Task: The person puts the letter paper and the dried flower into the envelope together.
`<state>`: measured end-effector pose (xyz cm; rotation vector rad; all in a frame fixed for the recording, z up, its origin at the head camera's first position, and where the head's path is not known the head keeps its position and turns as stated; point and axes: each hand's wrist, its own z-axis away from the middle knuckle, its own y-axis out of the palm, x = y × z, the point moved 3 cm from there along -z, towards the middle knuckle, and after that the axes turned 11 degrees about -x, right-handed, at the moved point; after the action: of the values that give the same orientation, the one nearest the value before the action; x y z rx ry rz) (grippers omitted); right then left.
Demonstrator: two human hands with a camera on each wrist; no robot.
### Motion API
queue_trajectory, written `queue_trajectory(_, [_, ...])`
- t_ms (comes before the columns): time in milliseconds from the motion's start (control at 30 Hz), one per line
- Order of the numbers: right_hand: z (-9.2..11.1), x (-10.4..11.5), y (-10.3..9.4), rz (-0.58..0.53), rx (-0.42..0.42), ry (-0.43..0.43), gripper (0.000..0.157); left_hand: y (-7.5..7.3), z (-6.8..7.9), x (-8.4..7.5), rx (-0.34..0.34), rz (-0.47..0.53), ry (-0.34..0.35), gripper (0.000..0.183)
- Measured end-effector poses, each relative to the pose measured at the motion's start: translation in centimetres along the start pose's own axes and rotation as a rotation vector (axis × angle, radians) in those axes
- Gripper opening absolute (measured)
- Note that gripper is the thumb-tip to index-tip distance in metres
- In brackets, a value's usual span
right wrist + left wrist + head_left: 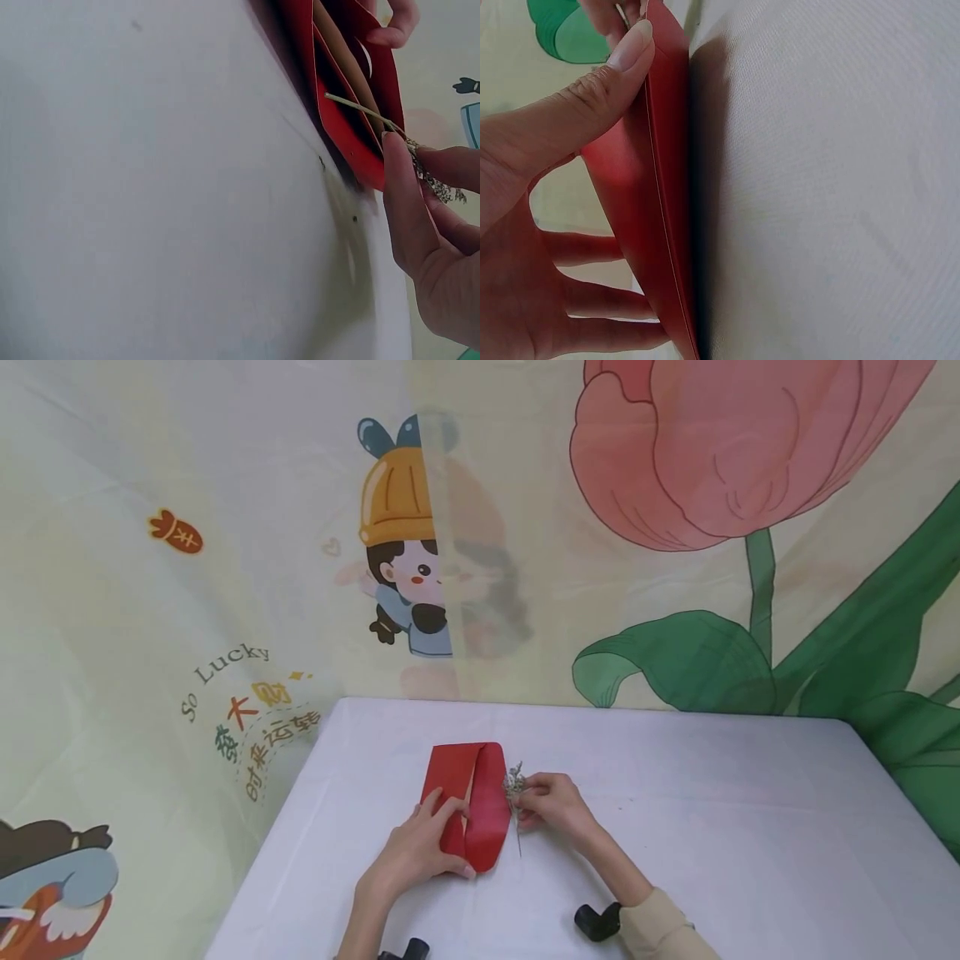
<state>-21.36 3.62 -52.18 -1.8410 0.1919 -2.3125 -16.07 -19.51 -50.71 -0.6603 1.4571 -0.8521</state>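
Note:
A red paper envelope (491,777) lies on the table with its flap side towards the right hand. My left hand (423,843) holds it, fingers spread over its left part and thumb at the near edge. In the left wrist view, the thumb (600,94) presses along the envelope's edge. Just right of the flap, my right hand (555,802) pinches a small dried flower sprig (514,781) between thumb and fingers. Its thin stem (352,107) crosses the envelope's parted opening in the right wrist view, where a tan inner layer (341,45) shows.
A white cloth covers the table (712,810). Small dark specks (322,161) lie on it near the right hand. Black wrist mounts (597,922) show by the forearms. Behind the table hangs a printed backdrop (510,485) with a tulip and cartoon figures.

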Motion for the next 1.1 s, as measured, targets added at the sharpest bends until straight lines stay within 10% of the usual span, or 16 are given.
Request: queue_trajectory(1100, [-1.5,0.3,7.5,-0.107,0.110,0.035,0.028,0.1,0.1,0.3,0.020,0.016,0.012,0.071])
